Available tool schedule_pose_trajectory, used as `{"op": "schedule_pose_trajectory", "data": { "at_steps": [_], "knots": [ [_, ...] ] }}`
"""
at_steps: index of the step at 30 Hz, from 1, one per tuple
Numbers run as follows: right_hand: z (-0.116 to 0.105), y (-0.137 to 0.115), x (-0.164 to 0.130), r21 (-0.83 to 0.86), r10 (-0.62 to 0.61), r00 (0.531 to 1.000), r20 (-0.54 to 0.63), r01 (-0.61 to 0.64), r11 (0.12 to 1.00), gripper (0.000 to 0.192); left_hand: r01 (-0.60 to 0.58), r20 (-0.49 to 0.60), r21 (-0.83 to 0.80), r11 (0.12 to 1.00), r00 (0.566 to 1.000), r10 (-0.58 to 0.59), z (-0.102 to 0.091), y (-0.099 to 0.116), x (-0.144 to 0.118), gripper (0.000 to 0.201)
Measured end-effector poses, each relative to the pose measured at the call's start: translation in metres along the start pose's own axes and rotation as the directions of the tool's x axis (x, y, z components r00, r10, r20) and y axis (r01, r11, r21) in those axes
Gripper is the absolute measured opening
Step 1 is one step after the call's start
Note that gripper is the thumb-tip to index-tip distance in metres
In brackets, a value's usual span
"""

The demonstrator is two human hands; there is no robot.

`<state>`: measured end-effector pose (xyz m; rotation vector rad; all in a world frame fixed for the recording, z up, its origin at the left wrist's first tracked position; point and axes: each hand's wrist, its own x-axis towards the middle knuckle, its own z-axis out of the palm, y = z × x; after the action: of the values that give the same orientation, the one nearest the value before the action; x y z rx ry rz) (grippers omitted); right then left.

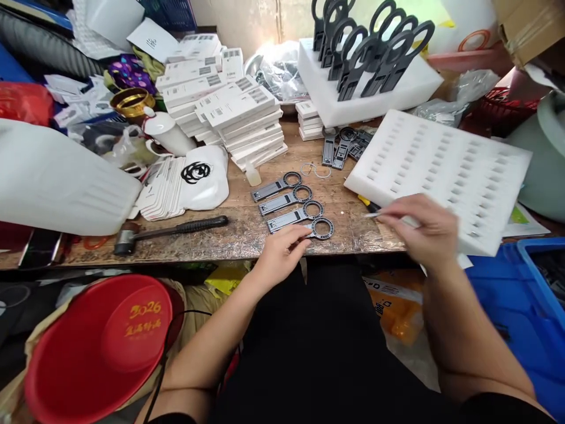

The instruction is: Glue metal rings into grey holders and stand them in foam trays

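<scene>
Several grey plastic parts, each a flat bar ending in a ring, lie in a slanted row on the wooden bench. The farthest grey part point(267, 190) is fully seen. My left hand point(280, 253) is on the nearest ring-ended part point(331, 229), fingers and thumb closed at its bar, which they mostly cover. To the right, my right hand point(426, 229) pinches a thin pale strip-like piece point(372, 215) between thumb and fingertips; its kind is unclear. This hand is slightly blurred, above the bench edge and in front of the white foam tray point(441, 159).
Upright ring-ended parts stand in a foam block point(339, 112) at the back. More grey parts point(329, 150) lie before it. Stacked white boxes point(242, 109), a hammer point(176, 228) and a small bottle point(252, 174) are left. A red basin point(57, 353) and blue crate point(498, 300) flank me.
</scene>
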<state>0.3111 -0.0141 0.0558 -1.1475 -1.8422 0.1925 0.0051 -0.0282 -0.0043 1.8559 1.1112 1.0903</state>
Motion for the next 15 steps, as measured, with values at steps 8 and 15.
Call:
{"op": "schedule_pose_trajectory", "data": {
  "at_steps": [8, 15],
  "knots": [
    [0.093, -0.02, -0.011, 0.567, 0.145, 0.883, 0.445, -0.404, 0.718, 0.023, 0.58, 0.403, -0.516, 0.63, 0.814, -0.419, 0.004, 0.011, 0.01, 0.05],
    [0.088, -0.013, -0.022, 0.578, 0.471, 0.766, 0.438, -0.641, 0.504, 0.034, 0.425, -0.05, -0.459, 0.78, 0.864, -0.501, 0.028, 0.005, 0.018, 0.046]
  ]
}}
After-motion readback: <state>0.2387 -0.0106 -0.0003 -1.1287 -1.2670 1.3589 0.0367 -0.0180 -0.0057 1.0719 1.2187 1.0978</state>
